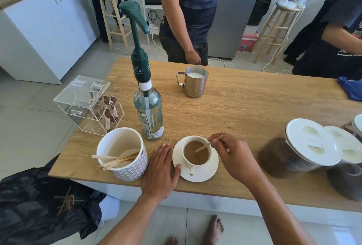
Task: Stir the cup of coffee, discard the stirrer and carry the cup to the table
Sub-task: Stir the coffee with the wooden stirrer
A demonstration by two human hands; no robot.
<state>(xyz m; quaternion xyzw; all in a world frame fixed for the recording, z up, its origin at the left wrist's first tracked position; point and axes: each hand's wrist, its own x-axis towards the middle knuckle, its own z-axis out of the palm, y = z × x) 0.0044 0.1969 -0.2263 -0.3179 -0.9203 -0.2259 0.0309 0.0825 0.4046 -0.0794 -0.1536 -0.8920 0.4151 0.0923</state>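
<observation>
A white cup of milky coffee (196, 155) stands on a white saucer (207, 174) near the front edge of the wooden counter (244, 107). My right hand (233, 154) pinches a thin wooden stirrer (204, 146), whose lower end dips into the coffee. My left hand (160, 172) lies flat on the counter just left of the saucer, thumb touching the saucer's rim, holding nothing.
A patterned white pot (123, 154) of spare stirrers stands to the left, a pump bottle (148, 111) behind it, a clear acrylic box (88, 105) further left. A steel milk jug (193, 81) sits mid-counter. Lidded jars (301, 148) crowd the right. A black bin bag (45, 207) with used stirrers hangs lower left. People stand beyond.
</observation>
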